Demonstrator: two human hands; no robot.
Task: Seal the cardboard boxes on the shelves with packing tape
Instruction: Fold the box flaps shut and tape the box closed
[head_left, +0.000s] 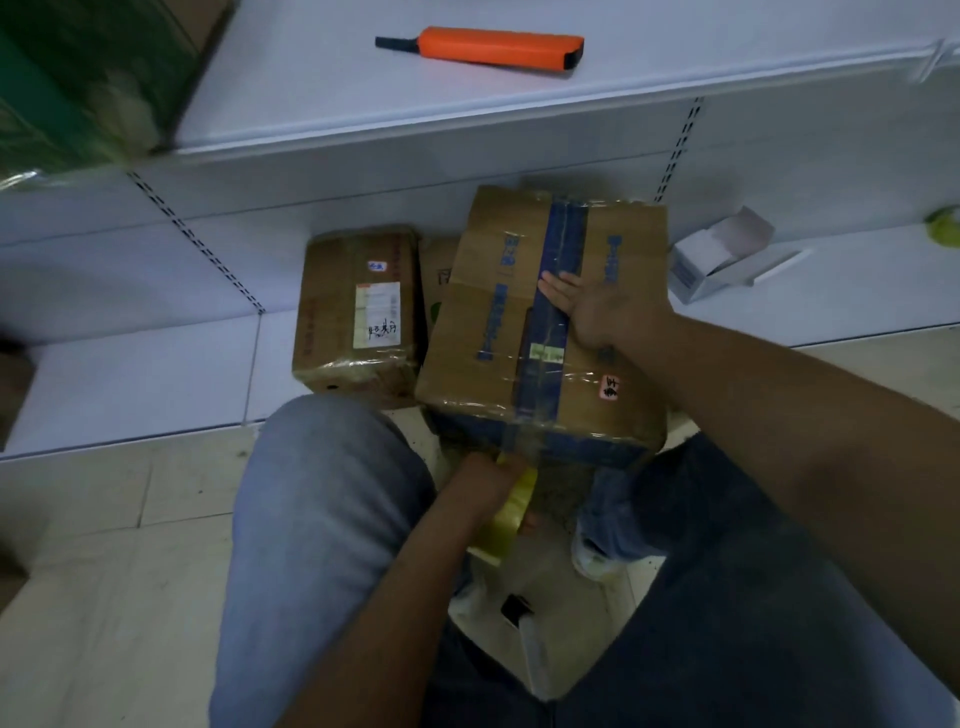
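Observation:
A large cardboard box with blue print and a blue strip down its middle sits at the edge of the lowest shelf, tilted toward me. My right hand lies flat on its top, fingers stretched over the blue strip. Below the box's front face, my left hand grips a roll of yellowish packing tape, and a strip runs from the roll up onto the box front. A smaller taped cardboard box with a white label stands to the left on the same shelf.
An orange box cutter lies on the upper white shelf. A green-printed carton stands at upper left. A small open white box sits on the shelf to the right. My knees in jeans flank the tiled floor.

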